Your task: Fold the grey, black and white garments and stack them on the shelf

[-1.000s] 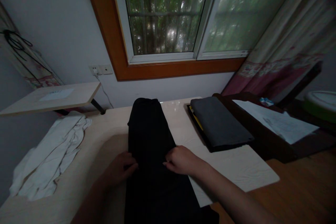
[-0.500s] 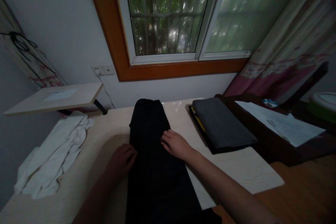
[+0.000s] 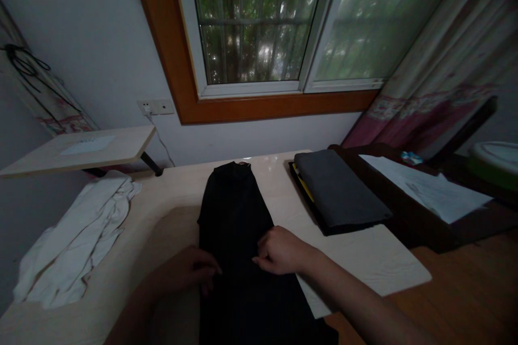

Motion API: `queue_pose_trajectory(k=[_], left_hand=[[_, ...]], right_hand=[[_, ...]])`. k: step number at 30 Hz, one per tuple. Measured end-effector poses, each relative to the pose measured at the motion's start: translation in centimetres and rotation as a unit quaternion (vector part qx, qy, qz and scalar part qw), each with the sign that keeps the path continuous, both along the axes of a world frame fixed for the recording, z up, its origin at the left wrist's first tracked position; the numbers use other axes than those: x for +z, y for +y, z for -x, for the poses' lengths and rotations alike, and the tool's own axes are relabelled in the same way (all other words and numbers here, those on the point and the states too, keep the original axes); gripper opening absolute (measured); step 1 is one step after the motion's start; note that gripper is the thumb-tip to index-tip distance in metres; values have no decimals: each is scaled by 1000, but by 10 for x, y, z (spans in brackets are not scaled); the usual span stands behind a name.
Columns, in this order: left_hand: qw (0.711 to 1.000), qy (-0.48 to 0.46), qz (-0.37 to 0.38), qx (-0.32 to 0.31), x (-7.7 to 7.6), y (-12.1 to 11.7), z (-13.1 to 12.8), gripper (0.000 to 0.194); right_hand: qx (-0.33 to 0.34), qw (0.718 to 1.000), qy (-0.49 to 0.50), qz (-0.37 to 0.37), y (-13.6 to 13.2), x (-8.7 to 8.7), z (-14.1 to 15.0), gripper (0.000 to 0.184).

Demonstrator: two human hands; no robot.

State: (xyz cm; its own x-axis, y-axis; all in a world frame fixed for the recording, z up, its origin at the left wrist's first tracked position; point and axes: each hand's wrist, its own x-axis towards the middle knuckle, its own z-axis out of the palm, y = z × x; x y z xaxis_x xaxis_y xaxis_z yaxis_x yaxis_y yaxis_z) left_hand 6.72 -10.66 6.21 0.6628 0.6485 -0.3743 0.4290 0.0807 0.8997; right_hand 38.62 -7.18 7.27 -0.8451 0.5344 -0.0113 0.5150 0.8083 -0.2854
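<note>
A black garment [image 3: 237, 210], laid out in a long narrow strip, runs from near the back of the table toward me and out of the bottom of the view. On its left edge, the curled fingers of my left hand [image 3: 188, 269] pinch the cloth. My right hand [image 3: 281, 250] is closed on the same garment at the right side, thumb pointing inward and fingers bent under. The fingertips of both hands are partly lost in the dark fabric.
Crumpled white cloth [image 3: 75, 245] lies at the table's left, by a small raised shelf [image 3: 125, 148]. Folded dark grey and black cloths [image 3: 340, 186] lie at the right. Beyond that table edge are papers [image 3: 424, 188] on a dark surface. A window [image 3: 259, 27] is behind.
Both hands have come closer to me along the garment, and my right hand's fingers have curled in. The garment's far end has slid slightly toward me.
</note>
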Motion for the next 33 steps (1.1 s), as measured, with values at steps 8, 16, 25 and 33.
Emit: queue_pose_trajectory(k=[8,16,25,33], left_hand=[[999,-9,-29,30,18,14,7,36],[884,33,-296,361,-9,108,25,36],[832,132,-399,363,-46,169,-4,55],[801,192,-441,356,-46,157,-9,53]], right_hand=[[-11,998,21,55,13,0,0,31],[-127,981,142,21,68,-5,19,15],[-213,962,145,-85,125,-30,55,37],[-308,939,97,-118,158,-33,74,60]])
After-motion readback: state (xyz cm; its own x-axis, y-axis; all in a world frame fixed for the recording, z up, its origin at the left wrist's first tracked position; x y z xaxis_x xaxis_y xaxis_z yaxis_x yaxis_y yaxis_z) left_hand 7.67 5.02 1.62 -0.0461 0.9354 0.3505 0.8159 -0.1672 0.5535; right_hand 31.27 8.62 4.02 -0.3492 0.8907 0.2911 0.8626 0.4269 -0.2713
